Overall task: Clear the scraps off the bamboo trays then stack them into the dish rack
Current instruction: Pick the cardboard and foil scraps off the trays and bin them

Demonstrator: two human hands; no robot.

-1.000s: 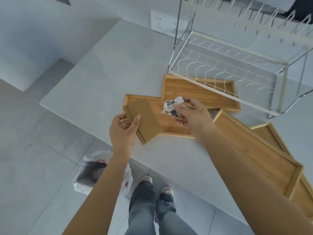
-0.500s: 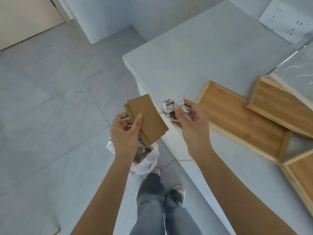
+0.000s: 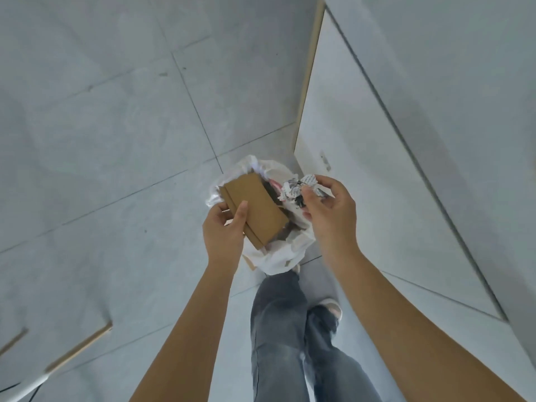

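Note:
My left hand (image 3: 224, 229) grips a folded piece of brown cardboard (image 3: 255, 208) by its near end. My right hand (image 3: 330, 210) pinches a crumpled ball of printed paper (image 3: 295, 188) between thumb and fingers. Both scraps hang directly over a white plastic trash bag (image 3: 290, 252) that sits open on the floor, with dark rubbish showing inside it. No bamboo tray and no dish rack appears in the view.
The grey counter side panel (image 3: 362, 169) rises on the right, close to the bag. Grey floor tiles (image 3: 116, 140) fill the left. My legs in grey jeans (image 3: 287, 329) stand just behind the bag. Wooden strips and a white pole (image 3: 26, 387) lie at bottom left.
My view has swung from the counter and its trays down to the floor. Both hands have carried the cardboard and the paper ball off the counter edge to above the trash bag.

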